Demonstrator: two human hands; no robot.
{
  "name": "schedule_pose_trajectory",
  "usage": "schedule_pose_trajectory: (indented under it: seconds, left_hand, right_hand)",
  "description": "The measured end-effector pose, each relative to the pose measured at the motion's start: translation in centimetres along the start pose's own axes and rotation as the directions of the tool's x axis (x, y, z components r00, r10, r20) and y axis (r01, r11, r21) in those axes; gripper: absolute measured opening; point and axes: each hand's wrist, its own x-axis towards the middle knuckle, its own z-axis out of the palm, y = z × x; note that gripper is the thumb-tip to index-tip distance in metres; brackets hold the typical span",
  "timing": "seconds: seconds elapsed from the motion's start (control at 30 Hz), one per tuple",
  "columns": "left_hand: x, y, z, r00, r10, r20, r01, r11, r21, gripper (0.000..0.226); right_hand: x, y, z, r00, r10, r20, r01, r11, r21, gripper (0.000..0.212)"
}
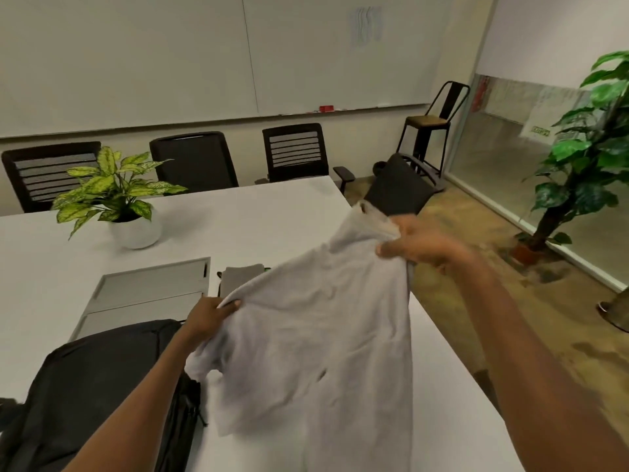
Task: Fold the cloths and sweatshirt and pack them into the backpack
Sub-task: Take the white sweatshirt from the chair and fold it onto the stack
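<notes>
A light grey sweatshirt point(316, 335) hangs spread in the air above the white table point(238, 219). My left hand point(211, 316) pinches its left shoulder edge. My right hand point(422, 243) grips the other shoulder, higher and further out, near the collar. The garment drapes down toward the table's near right part. A black backpack point(95, 386) lies on the table at the lower left, under my left forearm. A folded grey cloth point(241, 275) rests on the table behind the sweatshirt, partly hidden by it.
A potted plant point(129, 206) in a white pot stands on the table's left. A grey cable hatch point(146, 294) is set into the tabletop. Black chairs point(194, 163) line the far side. One chair point(398, 189) lies tipped at the right corner. A tall plant point(585, 158) stands on the floor.
</notes>
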Motion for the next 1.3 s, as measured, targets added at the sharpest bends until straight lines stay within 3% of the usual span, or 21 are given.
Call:
schedule_pose_trajectory:
  seconds: [0.1,0.17,0.3,0.43,0.57,0.67,0.73,0.83,1.03,1.2,1.3]
  left_hand:
    - [-0.2,-0.9,1.7,0.998,0.031,0.063,-0.035,0.997,0.066,0.036]
    - [-0.1,-0.8,2.5,0.991,0.073,0.113,-0.083,0.993,0.087,0.015]
    - [1.1,-1.1,2.9,0.976,0.083,0.199,-0.121,0.974,0.19,0.012]
    - [2.5,0.3,3.6,0.975,0.05,0.217,-0.106,0.962,0.253,0.017]
    - [4.7,2.1,5.4,0.987,0.073,0.142,-0.109,0.957,0.27,0.014]
    - [5.5,3.4,7.8,0.996,0.062,-0.068,-0.05,0.986,0.162,0.042]
    - [5.1,3.5,9.2,0.994,0.038,-0.101,-0.027,0.994,0.109,0.05]
    - [4.1,1.1,11.0,0.998,-0.017,-0.055,0.025,0.989,0.144,0.053]
    - [1.7,-6.2,12.9,0.945,-0.323,0.045,0.31,0.932,0.19,0.06]
    - [-0.1,-9.2,14.0,0.881,-0.472,0.017,0.459,0.863,0.21,0.064]
    - [-0.7,-10.3,14.4,0.826,-0.564,0.003,0.558,0.818,0.142,0.076]
  right_hand:
    - [0.4,4.4,3.3,0.965,0.215,0.147,-0.196,0.971,-0.135,0.032]
    - [0.6,7.2,4.9,0.91,0.329,0.251,-0.294,0.941,-0.166,0.035]
    - [1.2,11.4,4.8,0.854,0.408,0.323,-0.441,0.897,0.034,0.033]
    - [2.6,13.8,2.8,0.859,0.471,0.202,-0.505,0.843,0.186,0.025]
    - [5.3,17.6,2.7,0.842,0.53,-0.099,-0.499,0.835,0.231,0.052]
    - [6.5,20.4,4.4,0.807,0.498,-0.317,-0.521,0.854,0.015,0.081]
    - [6.7,21.7,6.6,0.819,0.457,-0.347,-0.51,0.857,-0.075,0.083]
    - [6.1,22.9,10.5,0.861,0.458,-0.221,-0.477,0.878,-0.041,0.075]
    - [4.8,25.2,17.8,0.875,0.477,0.084,-0.445,0.859,-0.252,0.056]
    - [3.7,25.3,22.1,0.896,0.375,0.238,-0.269,0.884,-0.382,0.044]
    - [3.0,24.8,24.4,0.932,0.218,0.289,-0.093,0.916,-0.391,0.042]
